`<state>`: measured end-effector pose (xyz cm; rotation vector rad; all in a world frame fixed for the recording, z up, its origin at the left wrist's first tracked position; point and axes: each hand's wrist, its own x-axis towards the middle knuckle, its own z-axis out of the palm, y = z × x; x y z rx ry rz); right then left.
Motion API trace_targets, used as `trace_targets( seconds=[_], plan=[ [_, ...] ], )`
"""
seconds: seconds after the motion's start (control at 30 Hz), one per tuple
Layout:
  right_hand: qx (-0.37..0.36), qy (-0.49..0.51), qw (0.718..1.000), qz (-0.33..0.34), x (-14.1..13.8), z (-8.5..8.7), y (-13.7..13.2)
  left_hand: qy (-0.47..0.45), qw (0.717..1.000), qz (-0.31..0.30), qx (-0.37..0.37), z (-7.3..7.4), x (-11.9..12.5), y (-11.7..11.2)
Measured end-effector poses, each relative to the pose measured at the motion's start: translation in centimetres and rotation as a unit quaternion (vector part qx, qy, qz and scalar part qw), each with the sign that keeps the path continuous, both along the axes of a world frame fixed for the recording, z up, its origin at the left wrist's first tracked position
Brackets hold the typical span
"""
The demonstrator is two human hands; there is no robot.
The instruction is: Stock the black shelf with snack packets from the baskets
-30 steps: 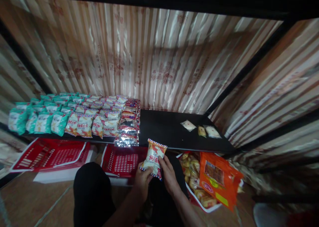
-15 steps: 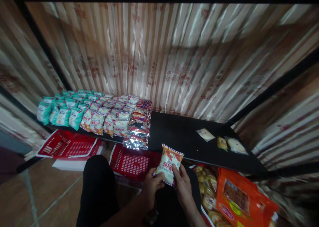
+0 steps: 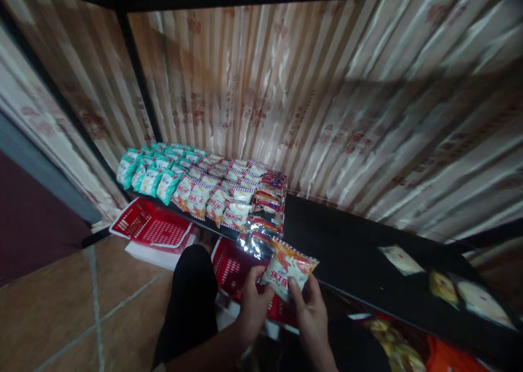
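Between my two hands is a snack bag (image 3: 286, 268), white and orange with a striped top edge, tilted over a red basket. My left hand (image 3: 254, 301) pinches its lower left corner. On the other side my right hand (image 3: 308, 306) grips the lower right, thumb across the front. Beyond the bag, on a black shelf (image 3: 330, 233), stand rows of matching white and orange bags (image 3: 200, 197). Teal snack bags (image 3: 151, 178) fill the left end. Beside them on the right lies a column of shiny dark red packets (image 3: 265, 208).
Under the shelf are a red basket (image 3: 153, 225) at left and another red basket (image 3: 229, 266) by my knee. Small flat packets (image 3: 402, 260) lie at the shelf's right. Golden packets (image 3: 392, 339) and an orange bag (image 3: 449, 355) sit below. Patterned curtain (image 3: 261, 94) hangs behind.
My view has turned left, so the shelf and its bags appear further right. Both hands still hold the snack bag, now nearer the shiny packets in the picture.
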<state>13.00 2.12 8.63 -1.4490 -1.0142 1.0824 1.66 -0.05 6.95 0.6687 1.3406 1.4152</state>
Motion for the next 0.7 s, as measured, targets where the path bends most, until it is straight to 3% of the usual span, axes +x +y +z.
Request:
trace_targets(
  seconds=[0.17, 0.37, 0.7],
  plan=[
    [0.024, -0.027, 0.999, 0.018, -1.6, -0.3, 0.3, -0.049, 0.997, 0.059, -0.029, 0.0, -1.1, -0.5],
    [0.025, -0.057, 0.998, 0.020, -3.3, -0.7, 0.2, -0.067, 0.993, 0.102, -0.013, 0.4, -2.1, -1.1],
    [0.022, -0.020, 0.999, 0.035, -5.3, 0.8, -0.3, -0.049, 0.995, 0.088, 0.000, 2.4, -3.1, -1.9]
  ],
)
